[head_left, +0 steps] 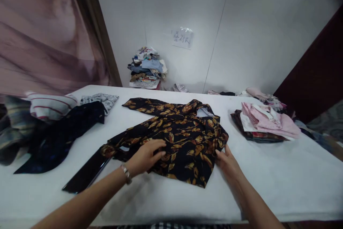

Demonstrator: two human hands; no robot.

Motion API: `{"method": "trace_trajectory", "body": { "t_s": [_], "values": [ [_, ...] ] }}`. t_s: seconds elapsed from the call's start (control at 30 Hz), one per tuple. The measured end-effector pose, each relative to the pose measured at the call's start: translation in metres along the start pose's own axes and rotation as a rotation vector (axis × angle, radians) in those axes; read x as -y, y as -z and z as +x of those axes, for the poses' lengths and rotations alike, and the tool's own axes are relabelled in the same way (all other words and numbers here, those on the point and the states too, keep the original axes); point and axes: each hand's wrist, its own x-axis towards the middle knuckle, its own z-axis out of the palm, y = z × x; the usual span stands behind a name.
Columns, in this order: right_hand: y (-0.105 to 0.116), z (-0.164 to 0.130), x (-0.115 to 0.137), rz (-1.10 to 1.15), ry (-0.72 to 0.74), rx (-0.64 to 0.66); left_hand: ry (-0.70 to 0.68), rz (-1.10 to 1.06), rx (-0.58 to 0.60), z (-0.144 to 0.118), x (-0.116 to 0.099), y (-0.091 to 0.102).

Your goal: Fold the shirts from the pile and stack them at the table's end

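A black shirt with a brown and gold floral print [182,139] lies spread on the white table, its collar toward the far right and its sleeves reaching left. My left hand [147,154] rests on the lower left of the shirt, fingers and thumb apart. At the opposite edge, my right hand [227,161] has the cloth between thumb and fingers; part of the grip is hidden by the fabric. A flat, glossy black strip-shaped board [85,172] lies at the left, partly under a cuff.
Loose garments, including a dark navy one [64,136] and a striped white one [50,104], are heaped at left. Folded clothes topped by a pink shirt [268,118] sit at right. Beyond the white table [268,186] stands a tall clothes pile [148,66] near the wall.
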Motion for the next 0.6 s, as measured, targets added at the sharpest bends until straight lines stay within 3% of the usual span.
{"method": "trace_trajectory", "body": {
  "t_s": [0.07, 0.17, 0.27, 0.33, 0.47, 0.6],
  "values": [
    [-0.006, -0.004, 0.002, -0.049, 0.021, 0.031, 0.020, 0.097, -0.021, -0.035, -0.002, -0.012],
    [-0.005, -0.005, 0.020, -0.059, 0.084, -0.007, 0.046, 0.223, -0.051, -0.066, -0.005, -0.030],
    [0.005, 0.003, 0.042, 0.050, 0.226, -0.155, 0.050, 0.281, -0.082, -0.075, -0.007, -0.042],
    [0.014, 0.010, 0.049, 0.136, 0.222, -0.232, 0.026, 0.296, -0.120, -0.072, -0.006, -0.044],
    [0.031, 0.015, 0.038, 0.171, 0.079, -0.276, 0.062, 0.343, -0.252, -0.050, 0.008, -0.022],
    [0.044, 0.010, 0.025, 0.002, 0.058, -0.202, 0.312, 0.498, -0.292, -0.011, 0.036, 0.015]
  ]
}}
